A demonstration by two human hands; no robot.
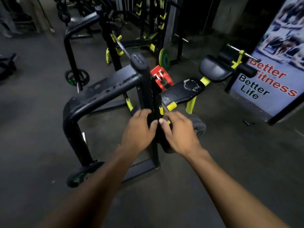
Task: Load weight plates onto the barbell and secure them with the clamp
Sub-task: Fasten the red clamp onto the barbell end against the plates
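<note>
1. On the left, a small plate (77, 78) sits on a stand peg and another plate (82, 174) rests low by the rack foot, both kept within reach.
2. Your left hand (137, 129) curls its fingers around the edge of the black weight plate (156, 129), seen edge-on in front of the rack post (144, 83).
3. Your right hand (178, 131) grips the other side, so the plate stays upright and square; this looks like sliding it onto the sleeve.
4. The red clamp (162, 78) waits on the barbell (121, 46) just beyond, probably for the last step.
5. On the right, the bench pad (182, 92) lies under the bar.
</note>
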